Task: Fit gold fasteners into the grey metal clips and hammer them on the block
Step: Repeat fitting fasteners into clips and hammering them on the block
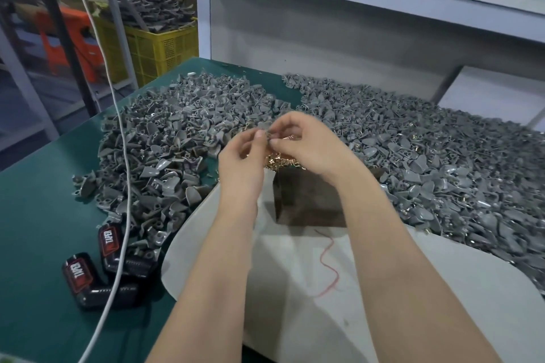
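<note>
My left hand (243, 156) and right hand (306, 141) both pinch one grey clip (267, 135), held above the gold fasteners (280, 161) and dark block (306, 200).

Both hands pinch one small grey clip above the block.

Left hand (240, 156) and right hand (303, 144) meet fingertip to fingertip on the grey clip (267, 134); motion blur hides whether a fastener is in it. Just below the hands is a heap of gold fasteners (280, 160), touching the far edge of the dark block (306, 197). The block stands on a pale cloth (295, 303) with a red thread (328, 268) on it. Loose clip piles lie left (165, 138) and right (442, 162) on the green table (44, 215). A white cable (124, 156) crosses the left pile, passing two black "TAPER" handles (110, 244). Yellow crate (159, 47) behind, full of grey parts.
</note>
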